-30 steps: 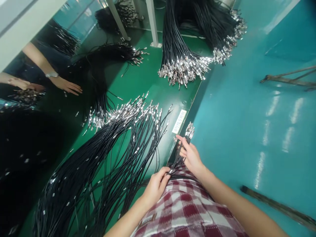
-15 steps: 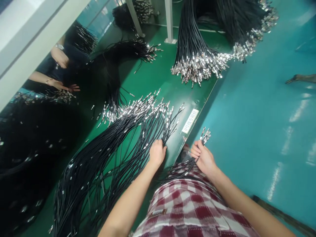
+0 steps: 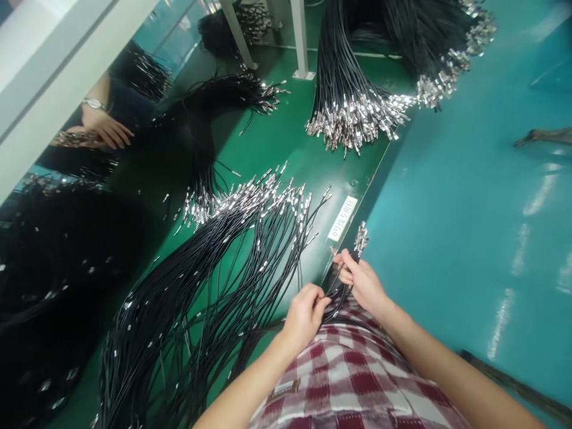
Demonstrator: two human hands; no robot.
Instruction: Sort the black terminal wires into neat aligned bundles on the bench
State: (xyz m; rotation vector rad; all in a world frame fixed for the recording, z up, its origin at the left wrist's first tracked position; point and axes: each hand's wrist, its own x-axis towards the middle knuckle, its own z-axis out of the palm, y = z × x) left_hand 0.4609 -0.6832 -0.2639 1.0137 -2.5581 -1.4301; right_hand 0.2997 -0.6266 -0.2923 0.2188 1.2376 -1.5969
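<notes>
My right hand (image 3: pixel 364 285) grips a small bundle of black wires (image 3: pixel 343 285) at the green table's edge, their metal terminals (image 3: pixel 360 237) sticking up past my fingers. My left hand (image 3: pixel 306 313) is closed in a pinch on a black wire just beside that bundle, near my right hand. A large spread of black wires with silver terminals (image 3: pixel 232 250) lies on the green table (image 3: pixel 268 143) to the left of both hands. My red and white checked shirt (image 3: pixel 348 381) fills the bottom of the view.
Another big bundle of terminal wires (image 3: pixel 357 107) lies at the table's far end. More dark wire piles (image 3: pixel 58 262) sit left. A co-worker's hands (image 3: pixel 105 128) with a wristwatch handle wires at upper left. White frame legs (image 3: pixel 299 42) stand at the back. Teal floor (image 3: pixel 469 208) lies right.
My left hand left the big wire spread and came back to the bundle in my right hand, pinching a wire. The right hand's bundle shifted slightly left.
</notes>
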